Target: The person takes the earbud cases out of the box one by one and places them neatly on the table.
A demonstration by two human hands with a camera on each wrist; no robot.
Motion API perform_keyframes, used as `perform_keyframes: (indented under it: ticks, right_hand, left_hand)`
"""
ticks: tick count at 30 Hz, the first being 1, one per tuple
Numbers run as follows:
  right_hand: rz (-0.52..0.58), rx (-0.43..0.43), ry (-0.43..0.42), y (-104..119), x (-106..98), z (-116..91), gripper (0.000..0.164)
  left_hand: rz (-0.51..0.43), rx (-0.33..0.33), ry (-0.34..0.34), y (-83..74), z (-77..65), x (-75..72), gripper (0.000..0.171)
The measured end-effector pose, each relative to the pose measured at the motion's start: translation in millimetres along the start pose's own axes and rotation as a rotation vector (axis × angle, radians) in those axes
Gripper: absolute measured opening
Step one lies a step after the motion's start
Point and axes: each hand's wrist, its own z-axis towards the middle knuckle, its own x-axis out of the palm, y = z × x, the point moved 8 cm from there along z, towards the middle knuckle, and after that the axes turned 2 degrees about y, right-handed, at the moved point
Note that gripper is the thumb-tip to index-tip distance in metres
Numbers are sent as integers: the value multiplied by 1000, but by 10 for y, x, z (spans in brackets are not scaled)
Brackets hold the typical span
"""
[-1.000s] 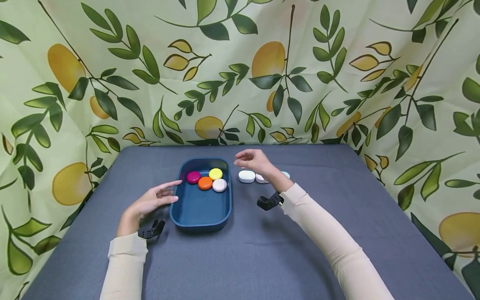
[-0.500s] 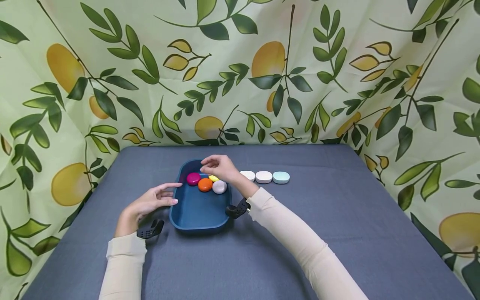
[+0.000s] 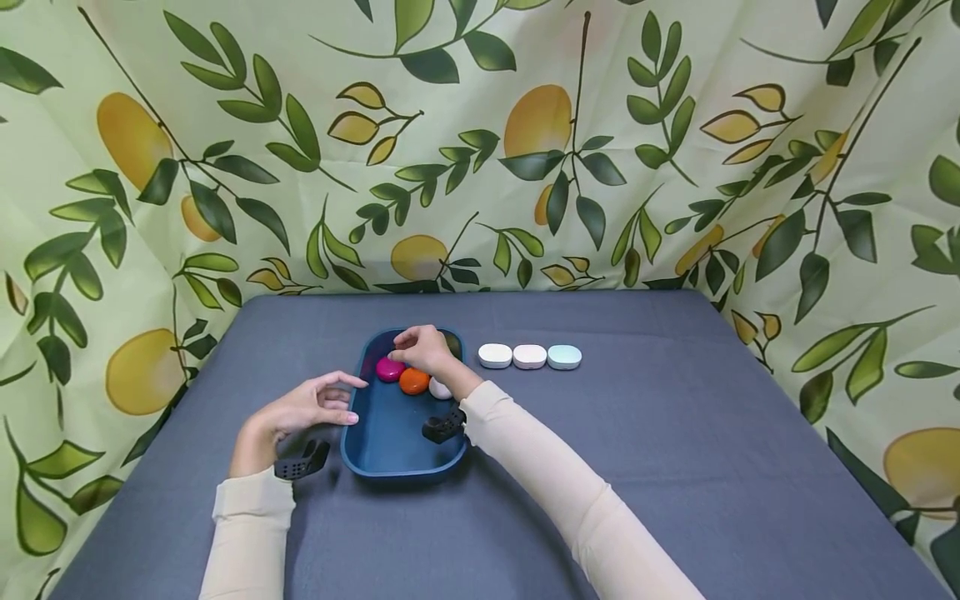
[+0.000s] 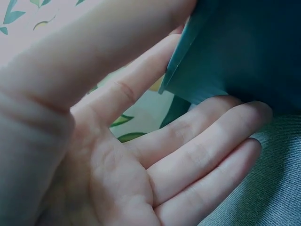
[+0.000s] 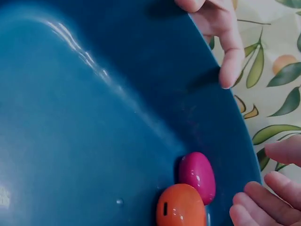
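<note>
At the left wall of a blue tray [image 3: 401, 437], my left hand [image 3: 307, 407] grips the rim. Its thumb and index fingertip reach over the edge, while other fingers [image 4: 207, 153] press the outer wall from below. My right hand [image 3: 426, 350] reaches over the tray's far part, fingers loosely bent and nothing visible between them. Just below its fingertips lies a shiny magenta rounded piece [image 3: 387, 371]. Against it sits an orange rounded piece [image 5: 181, 209] with a small dark slot. A white rounded piece [image 3: 438, 388] is partly hidden by the right hand.
Right of the tray, two white oval cases [image 3: 495, 356] and a pale mint one [image 3: 564, 357] stand in a row on the grey tablecloth [image 3: 645, 417]. A leaf-and-fruit patterned curtain [image 3: 480, 167] hangs behind and at both sides.
My right hand has moved left from above the white cases and down into the tray's far part. The tray with its pieces has shifted slightly nearer. The yellow piece is now out of clear sight.
</note>
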Motion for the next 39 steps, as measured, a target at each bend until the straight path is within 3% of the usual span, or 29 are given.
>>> perform_keyframes:
  ticks: [15, 23, 27, 34, 39]
  right_hand:
    - [-224, -12, 60, -146, 187, 131, 48]
    - [-128, -14, 169, -259, 314, 155, 52]
    - [-207, -60, 171, -240, 316, 145, 48]
    - [-200, -36, 231, -280, 372, 112, 60]
    - [-252, -71, 235, -256, 416, 117, 60]
  left_hand:
    - [-2, 5, -11, 10, -11, -5, 66]
    - [-22, 17, 3, 5, -8, 4, 66]
    - [-20, 13, 0, 14, -4, 12, 65]
    - [-12, 18, -10, 6, 9, 7, 64]
    - [-5, 11, -16, 19, -15, -4, 64]
